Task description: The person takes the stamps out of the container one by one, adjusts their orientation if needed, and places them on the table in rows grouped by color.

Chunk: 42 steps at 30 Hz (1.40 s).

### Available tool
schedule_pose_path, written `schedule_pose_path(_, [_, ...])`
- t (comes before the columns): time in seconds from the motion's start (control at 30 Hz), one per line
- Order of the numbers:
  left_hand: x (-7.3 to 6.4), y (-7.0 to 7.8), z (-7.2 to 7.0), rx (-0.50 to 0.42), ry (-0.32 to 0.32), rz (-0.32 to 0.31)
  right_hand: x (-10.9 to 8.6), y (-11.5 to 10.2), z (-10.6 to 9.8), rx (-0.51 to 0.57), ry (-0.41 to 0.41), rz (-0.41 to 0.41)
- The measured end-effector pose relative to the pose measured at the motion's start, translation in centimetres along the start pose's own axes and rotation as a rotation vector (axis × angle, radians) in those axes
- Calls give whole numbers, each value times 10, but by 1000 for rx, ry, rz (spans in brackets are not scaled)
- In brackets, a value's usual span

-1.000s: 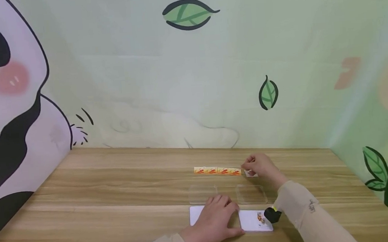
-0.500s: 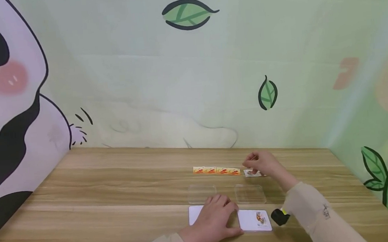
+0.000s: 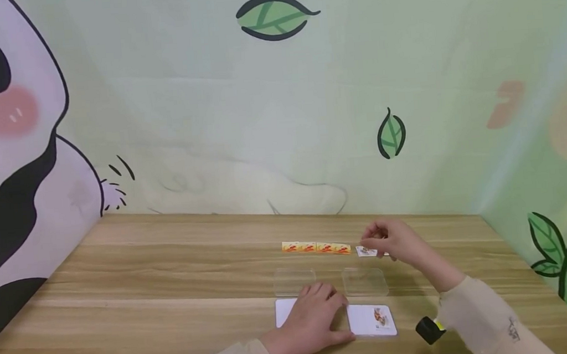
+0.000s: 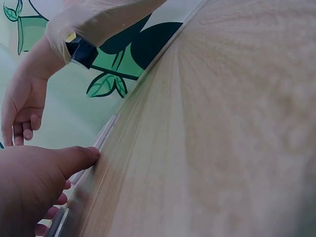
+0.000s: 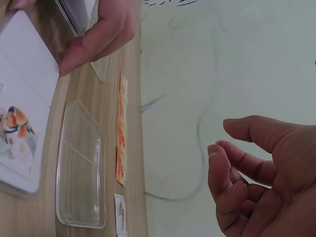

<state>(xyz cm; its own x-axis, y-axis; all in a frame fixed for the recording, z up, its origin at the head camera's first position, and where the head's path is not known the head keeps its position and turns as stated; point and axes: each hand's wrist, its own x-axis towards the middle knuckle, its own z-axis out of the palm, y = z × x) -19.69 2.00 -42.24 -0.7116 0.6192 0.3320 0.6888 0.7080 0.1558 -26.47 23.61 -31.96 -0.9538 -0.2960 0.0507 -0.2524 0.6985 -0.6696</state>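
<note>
My left hand (image 3: pixel 314 316) rests over two white flat cases, its thumb and forefinger touching the near edge of the right white case (image 3: pixel 362 322). That case bears a small colourful picture at its right end. The left white case (image 3: pixel 284 312) is partly hidden beneath the hand. My right hand (image 3: pixel 393 240) hovers at the back right with fingers loosely bent; the right wrist view shows nothing between thumb and fingers. Below it lies a small white picture sticker (image 3: pixel 366 251), partly covered in the head view. To its left runs a row of orange-yellow stickers (image 3: pixel 316 248).
Two clear plastic lids, the left lid (image 3: pixel 294 282) and right lid (image 3: pixel 364 282), lie between the cases and the stickers. A printed wall (image 3: pixel 199 122) closes off the back of the wooden table (image 3: pixel 162 286). A black wrist camera (image 3: pixel 429 330) hangs under the right sleeve.
My right hand has moved right, away from the orange-yellow row, uncovering more of the white picture sticker. My left hand has stayed in place on the cases.
</note>
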Motion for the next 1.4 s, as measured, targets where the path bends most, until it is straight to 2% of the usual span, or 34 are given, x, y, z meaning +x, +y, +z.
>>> schedule_pose_path(0.47, [0,2,0,-12,-7,1,-36,-15,-10,-28,-38,-79])
schedule_pose_path(0.67, [1,1,0,-5,-10,2,-48,-11,-10,-12,-58,-164])
schedule_pose_path(0.87, [0,2,-1,3,-10,-8,-55,-9,-7,-28,-71,-153])
schedule_pose_path(1.13, [0,2,-1,-3,-13,-15,-64,-4,-2,-25,-112,-216])
schedule_pose_path(1.4, [0,2,-3,-5,-14,-14,-71,6,9,-17,-98,-247])
